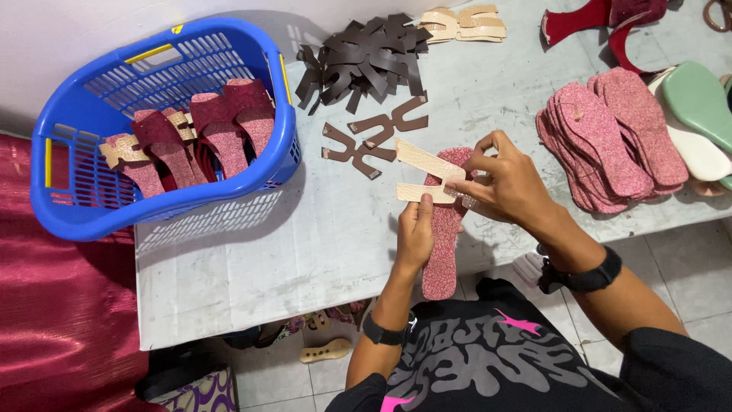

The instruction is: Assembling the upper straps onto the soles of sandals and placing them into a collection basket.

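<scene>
Desk (320, 244): pale, scuffed surface carrying all items listed below. All positions given relative to the blue basket (69, 210).

Blue basket: at the desk's left end, overhanging the edge, loaded with finished maroon sandals (221, 126).

Stack of pink glitter insoles (610, 141): far right of the basket, fanned flat, with green and cream soles just beyond.

Pile of dark brown strap pieces (366, 53): right of the basket and toward the desk's far edge; two loose pieces (374, 137) nearer, between the pile and the hands. Small stack of tan strap pieces (461, 23) just right of the pile.

Pink glitter insole (444, 229): right of the basket, at the desk's near edge. Long axis running roughly away from the body, heel overhanging the edge toward the body, toe beneath the hands.

Tan forked strap piece (422, 172): laid across the insole's toe end, crosswise to the insole's long axis, prongs pointing toward the basket.

Left hand (415, 236): grip closed on the insole's left edge, thumb up against the strap's lower prong.

Right hand (507, 187): grip closed in a pinch on the strap's right end, directly over the toe. Nearer to the strap than the left hand; strap extending leftward from this grip.
</scene>
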